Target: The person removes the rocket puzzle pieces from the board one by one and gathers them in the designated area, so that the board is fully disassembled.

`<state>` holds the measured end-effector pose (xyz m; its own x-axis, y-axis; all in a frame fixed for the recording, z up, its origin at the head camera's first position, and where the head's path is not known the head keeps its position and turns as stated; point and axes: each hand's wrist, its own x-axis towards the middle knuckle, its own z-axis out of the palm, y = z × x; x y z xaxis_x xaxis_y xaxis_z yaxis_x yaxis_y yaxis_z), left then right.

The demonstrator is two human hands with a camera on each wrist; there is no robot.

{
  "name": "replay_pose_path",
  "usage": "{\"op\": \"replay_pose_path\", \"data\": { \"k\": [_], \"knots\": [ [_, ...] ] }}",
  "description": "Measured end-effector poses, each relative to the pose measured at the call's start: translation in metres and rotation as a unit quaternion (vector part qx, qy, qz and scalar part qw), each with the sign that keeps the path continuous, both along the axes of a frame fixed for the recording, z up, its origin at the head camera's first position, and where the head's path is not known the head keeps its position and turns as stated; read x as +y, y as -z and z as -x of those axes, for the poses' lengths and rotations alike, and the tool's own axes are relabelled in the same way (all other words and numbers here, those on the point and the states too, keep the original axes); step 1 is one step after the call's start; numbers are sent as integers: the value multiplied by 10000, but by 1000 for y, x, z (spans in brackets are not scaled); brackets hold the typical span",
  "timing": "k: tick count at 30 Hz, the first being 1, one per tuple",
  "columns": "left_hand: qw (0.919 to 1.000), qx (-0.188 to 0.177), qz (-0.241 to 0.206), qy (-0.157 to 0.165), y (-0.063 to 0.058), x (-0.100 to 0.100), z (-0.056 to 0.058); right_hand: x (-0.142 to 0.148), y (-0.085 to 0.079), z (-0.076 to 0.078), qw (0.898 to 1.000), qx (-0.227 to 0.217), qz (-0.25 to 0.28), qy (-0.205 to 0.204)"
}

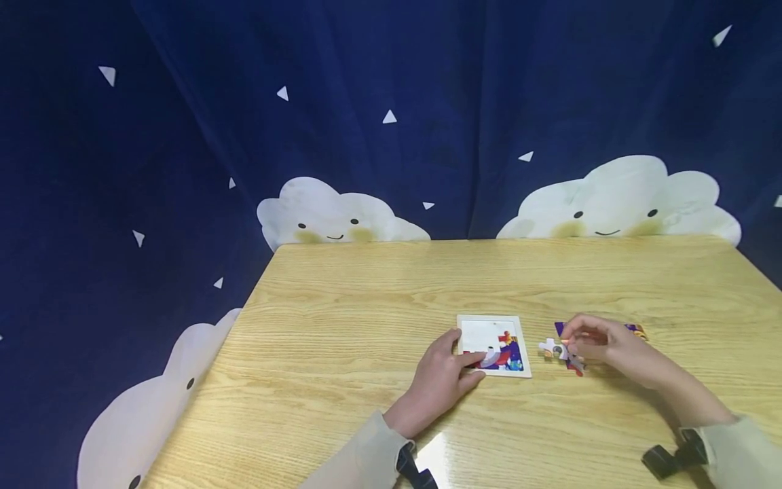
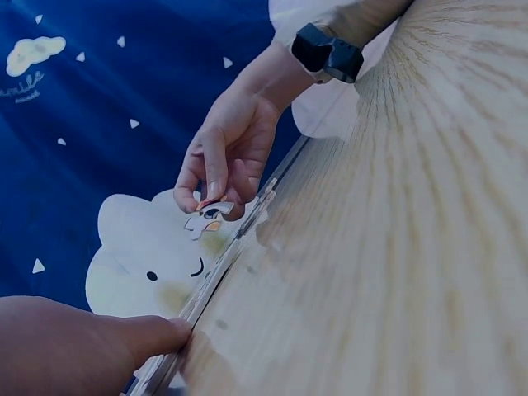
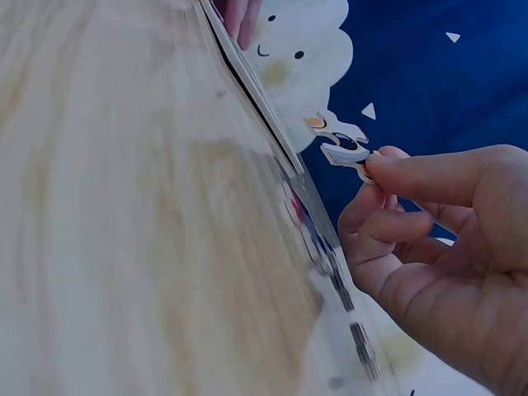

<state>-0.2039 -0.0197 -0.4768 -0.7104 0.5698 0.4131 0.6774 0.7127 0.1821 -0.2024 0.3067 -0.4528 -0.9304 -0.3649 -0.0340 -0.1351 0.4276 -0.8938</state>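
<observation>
In the head view, my left hand (image 1: 435, 382) rests at the left side of a square white puzzle tray (image 1: 479, 331), its index finger reaching over the assembled pieces. The thumb (image 2: 161, 332) lies along the tray's near edge in the left wrist view. Colourful pieces (image 1: 514, 354) fill the tray's lower and right parts; its upper left shows bare white. To the right of the tray, my right hand (image 1: 601, 345) pinches a mostly white jigsaw piece (image 3: 340, 140) between thumb and fingertips, raised over the table. Loose puzzle pieces (image 1: 638, 331) lie under and beyond that hand, partly hidden.
Everything lies on a light wood-grain table (image 1: 342, 299). A dark blue curtain (image 1: 379, 54) with white triangles and smiling clouds hangs behind and along the left side. Black straps (image 1: 675, 456) with camera mounts sit at both wrists.
</observation>
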Motion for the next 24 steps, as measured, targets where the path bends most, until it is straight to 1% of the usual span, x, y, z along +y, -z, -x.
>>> {"op": "replay_pose_path", "data": {
  "k": [7,11,14,19,24],
  "knots": [
    [9999,-106,5,-33,-1,0,0,10,-1,-5,9977,388,-489,266],
    [10000,-96,10,-26,-1,0,0,18,1,-7,9972,465,-508,287],
    [10000,-63,5,-14,0,0,0,26,2,-9,9974,393,-517,318],
    [10000,8,2,-7,0,0,0,38,2,-13,9957,253,-753,467],
    [10000,-41,-9,-12,-1,0,0,49,2,-14,9949,206,-846,508]
  ]
}}
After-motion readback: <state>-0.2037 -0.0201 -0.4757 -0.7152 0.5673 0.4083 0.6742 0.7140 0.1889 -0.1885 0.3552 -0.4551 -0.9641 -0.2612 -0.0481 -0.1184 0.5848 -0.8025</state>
